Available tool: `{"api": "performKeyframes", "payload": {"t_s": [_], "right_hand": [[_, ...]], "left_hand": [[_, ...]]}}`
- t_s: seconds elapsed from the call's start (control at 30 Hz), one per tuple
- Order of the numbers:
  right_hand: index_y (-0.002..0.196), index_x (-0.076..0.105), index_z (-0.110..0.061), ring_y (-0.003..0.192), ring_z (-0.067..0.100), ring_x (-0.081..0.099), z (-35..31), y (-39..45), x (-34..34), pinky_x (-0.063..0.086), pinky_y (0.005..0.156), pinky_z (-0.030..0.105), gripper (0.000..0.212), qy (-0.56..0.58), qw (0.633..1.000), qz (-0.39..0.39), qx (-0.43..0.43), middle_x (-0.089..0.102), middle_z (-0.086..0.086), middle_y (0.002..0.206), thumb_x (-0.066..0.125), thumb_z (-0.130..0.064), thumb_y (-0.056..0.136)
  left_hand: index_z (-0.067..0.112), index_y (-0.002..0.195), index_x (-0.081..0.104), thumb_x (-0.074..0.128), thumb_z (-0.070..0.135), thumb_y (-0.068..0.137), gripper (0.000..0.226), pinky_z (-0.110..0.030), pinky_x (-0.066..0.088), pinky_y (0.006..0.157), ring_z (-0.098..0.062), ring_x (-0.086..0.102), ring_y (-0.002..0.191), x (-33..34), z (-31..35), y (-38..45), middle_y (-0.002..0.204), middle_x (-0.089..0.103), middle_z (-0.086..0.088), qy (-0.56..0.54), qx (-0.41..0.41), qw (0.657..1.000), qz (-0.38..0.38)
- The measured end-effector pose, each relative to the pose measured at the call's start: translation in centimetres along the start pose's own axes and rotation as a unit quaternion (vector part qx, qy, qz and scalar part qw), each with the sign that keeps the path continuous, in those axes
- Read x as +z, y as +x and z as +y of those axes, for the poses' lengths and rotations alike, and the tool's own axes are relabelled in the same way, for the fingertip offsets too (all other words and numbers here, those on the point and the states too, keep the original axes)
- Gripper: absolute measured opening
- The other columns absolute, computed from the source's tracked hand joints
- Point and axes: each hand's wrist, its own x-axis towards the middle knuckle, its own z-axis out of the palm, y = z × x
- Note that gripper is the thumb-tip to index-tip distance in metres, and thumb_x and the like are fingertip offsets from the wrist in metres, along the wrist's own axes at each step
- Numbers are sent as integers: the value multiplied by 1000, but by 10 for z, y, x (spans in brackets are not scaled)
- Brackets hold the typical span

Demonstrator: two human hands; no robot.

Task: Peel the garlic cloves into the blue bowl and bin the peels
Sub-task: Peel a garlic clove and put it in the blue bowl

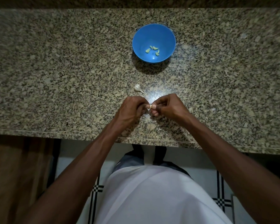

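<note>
clove [150, 107] pinched between both hands above near table [55, 78] edge, long axis unclear | left hand [131, 109] and right hand [166, 107] equally near, fingers curled tight on it | blue bowl [139, 44] straight ahead, well apart, holding four peeled cloves [152, 50] | garlic bulb [138, 88] just beyond hands

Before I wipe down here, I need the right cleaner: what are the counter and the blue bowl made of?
Counter: looks like polished granite, with speckled tan, grey and black grain and a glare spot near the hands. Blue bowl: probably plastic, with uniform colour, a smooth wall and a soft sheen; glazed ceramic can't be ruled out.
</note>
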Motion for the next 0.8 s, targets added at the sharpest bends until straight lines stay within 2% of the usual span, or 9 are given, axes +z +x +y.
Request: {"api": "performKeyframes", "payload": {"t_s": [0.13, 0.23, 0.33, 0.43, 0.5, 0.57, 0.7, 0.8], "right_hand": [[97, 77, 6, 75, 24, 74, 0, 4, -7, 64, 82, 44, 12, 1, 1000, -29, 2, 79, 18, 84, 75, -6, 94], [101, 74, 9, 77, 25, 75, 3, 7, -7, 64, 84, 47, 13, 40, 999, -35, 2, 78, 21, 88, 72, -3, 96], [107, 73, 9, 86, 31, 75, 8, 7, -3, 60, 95, 58, 18, 118, 993, -11, 11, 76, 28, 99, 74, -5, 95], [107, 74, 6, 89, 35, 73, 12, 6, 1, 53, 98, 68, 20, 160, 987, 14, 18, 76, 27, 100, 76, -7, 93], [106, 74, 6, 87, 33, 73, 13, 4, 2, 56, 97, 64, 19, 159, 987, 28, 7, 76, 27, 99, 76, -7, 94], [105, 75, 7, 83, 28, 75, 12, 3, 2, 60, 94, 56, 19, 145, 989, 37, -10, 77, 26, 96, 76, -8, 94], [104, 76, 5, 82, 27, 75, 12, 4, 3, 63, 85, 44, 20, 105, 993, 44, -30, 78, 21, 91, 78, -11, 93], [99, 78, 1, 78, 24, 77, 15, 6, 6, 63, 79, 38, 17, 70, 995, 59, -43, 80, 14, 85, 78, -15, 94]], "left_hand": [[8, 94, 74, 63, 2, 98, 13, -8, 43, 55, 5, 54, 59, -3, 1, 5, 72, 63, 8, 5, 7, 999, -44], [9, 93, 70, 60, 4, 100, 13, -7, 39, 52, 4, 55, 56, -1, 2, 8, 70, 57, 14, 3, -29, 998, -59], [12, 97, 71, 64, 13, 100, 8, -6, 39, 51, 9, 56, 59, 6, 3, 9, 74, 64, 10, -41, -91, 995, -20], [13, 105, 74, 69, 22, 98, 12, -5, 46, 60, 6, 64, 72, 10, 6, 6, 88, 73, 7, -81, -139, 987, 17], [10, 109, 75, 71, 22, 97, 18, -8, 53, 69, 0, 69, 82, 12, 8, 4, 97, 76, 3, -96, -146, 984, 31], [9, 111, 75, 70, 21, 97, 19, -15, 58, 73, -5, 71, 83, 12, 10, 1, 98, 77, 1, -87, -134, 986, 37], [6, 106, 73, 69, 17, 96, 15, -34, 61, 69, -14, 67, 75, 12, 13, 0, 89, 72, -4, -12, -74, 997, 30], [5, 98, 72, 69, 18, 95, 13, -40, 60, 66, -17, 65, 71, 12, 14, 1, 84, 69, -5, 19, -49, 998, 25]]}}
